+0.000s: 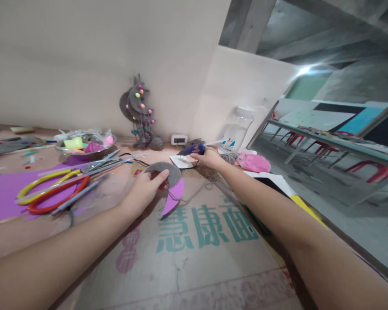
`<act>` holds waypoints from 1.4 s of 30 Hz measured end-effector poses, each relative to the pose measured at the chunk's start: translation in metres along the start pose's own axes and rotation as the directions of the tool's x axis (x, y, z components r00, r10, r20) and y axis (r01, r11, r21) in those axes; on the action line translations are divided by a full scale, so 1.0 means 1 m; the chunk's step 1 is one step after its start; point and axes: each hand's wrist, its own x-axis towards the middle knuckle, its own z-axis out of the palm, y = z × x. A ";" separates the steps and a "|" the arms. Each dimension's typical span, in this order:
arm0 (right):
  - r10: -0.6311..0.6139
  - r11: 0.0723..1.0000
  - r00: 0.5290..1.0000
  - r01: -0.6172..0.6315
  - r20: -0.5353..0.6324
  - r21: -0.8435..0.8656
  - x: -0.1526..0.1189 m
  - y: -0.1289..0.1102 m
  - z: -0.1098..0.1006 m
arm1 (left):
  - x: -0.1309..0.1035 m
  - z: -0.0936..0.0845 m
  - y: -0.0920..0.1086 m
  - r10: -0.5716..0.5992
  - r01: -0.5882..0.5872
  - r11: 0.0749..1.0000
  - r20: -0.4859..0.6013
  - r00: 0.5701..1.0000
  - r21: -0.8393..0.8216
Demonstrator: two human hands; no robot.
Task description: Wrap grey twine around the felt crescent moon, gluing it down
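Observation:
My left hand (pixel 148 187) pinches a crescent shape whose upper part is wrapped in grey yarn (pixel 168 171) and whose lower tip is bare purple paper (pixel 173 199). A loose strand of yarn trails from it to the right across the cardboard (pixel 213 262). At the back, my right hand (pixel 210 158) has its fingers closed around the blue glue gun (pixel 193 149), which lies over a small white card (pixel 181 162). A clear glue stick sticks out of the gun towards the bottle.
Yellow and red scissors (pixel 58 193) lie on purple paper (pixel 3 193) at left, before a metal bowl (pixel 84 150). A decorated grey moon (pixel 137 101), white timer (pixel 179 139), water bottle (pixel 236 129) and pink bundle (pixel 254 162) stand or lie behind.

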 end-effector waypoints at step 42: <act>-0.143 0.861 0.980 0.054 0.139 0.505 -0.127 -0.019 0.008 | -0.006 0.002 0.005 0.009 -0.008 1.000 0.057 0.998 -0.014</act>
